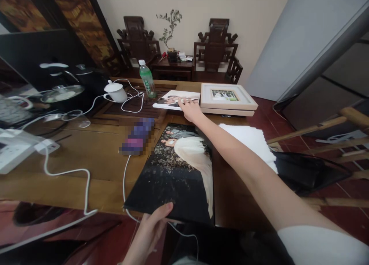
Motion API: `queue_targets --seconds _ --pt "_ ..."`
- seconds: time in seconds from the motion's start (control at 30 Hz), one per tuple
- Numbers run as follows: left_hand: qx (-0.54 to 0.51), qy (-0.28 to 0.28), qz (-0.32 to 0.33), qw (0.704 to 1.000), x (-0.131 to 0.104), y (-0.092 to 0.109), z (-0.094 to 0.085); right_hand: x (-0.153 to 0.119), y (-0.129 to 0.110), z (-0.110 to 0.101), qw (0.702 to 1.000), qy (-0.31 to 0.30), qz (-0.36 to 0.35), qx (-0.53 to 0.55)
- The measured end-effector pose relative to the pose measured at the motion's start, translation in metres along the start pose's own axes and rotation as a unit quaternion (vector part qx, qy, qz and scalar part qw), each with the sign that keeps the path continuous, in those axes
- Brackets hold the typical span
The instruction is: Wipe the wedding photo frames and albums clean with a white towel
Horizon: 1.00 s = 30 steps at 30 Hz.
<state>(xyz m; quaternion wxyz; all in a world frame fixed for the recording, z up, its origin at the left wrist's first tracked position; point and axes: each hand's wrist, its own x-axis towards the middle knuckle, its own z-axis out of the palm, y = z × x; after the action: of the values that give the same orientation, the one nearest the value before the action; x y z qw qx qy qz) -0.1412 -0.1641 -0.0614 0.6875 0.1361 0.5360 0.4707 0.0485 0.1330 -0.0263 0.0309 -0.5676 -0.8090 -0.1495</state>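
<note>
A large dark photo album with a picture of a couple in wedding clothes extends over the table's front edge. My left hand grips its near edge, thumb on top and fingers underneath. Farther back, my right hand rests on a white-edged photo album with its fingers spread over the cover picture. The hand partly hides that picture. Right beside it lie stacked pale wooden picture frames, the top one holding a small photo.
A phone with a white cable lies left of the dark album. Behind it stand a green-labelled bottle and a white lidded cup. A white cloth is under my right forearm. A power strip sits far left.
</note>
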Motion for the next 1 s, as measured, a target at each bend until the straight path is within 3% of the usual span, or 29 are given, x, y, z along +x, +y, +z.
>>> queue_targets --seconds 0.27,0.4,0.63,1.0 --pt "0.005 -0.016 -0.014 1.0 -0.001 0.0 0.001 0.006 0.008 0.021 0.997 -0.069 -0.01 -0.019" --pt "0.0 -0.004 -0.024 1.0 -0.002 0.0 0.0 0.016 0.019 0.024 0.993 -0.075 -0.059 -0.071" --pt "-0.008 0.002 -0.024 1.0 -0.004 0.0 0.002 0.046 0.044 0.023 0.97 -0.159 -0.139 -0.117" --pt "-0.016 0.011 -0.024 1.0 -0.008 0.003 0.006 0.051 0.054 0.035 0.977 -0.122 -0.149 -0.086"
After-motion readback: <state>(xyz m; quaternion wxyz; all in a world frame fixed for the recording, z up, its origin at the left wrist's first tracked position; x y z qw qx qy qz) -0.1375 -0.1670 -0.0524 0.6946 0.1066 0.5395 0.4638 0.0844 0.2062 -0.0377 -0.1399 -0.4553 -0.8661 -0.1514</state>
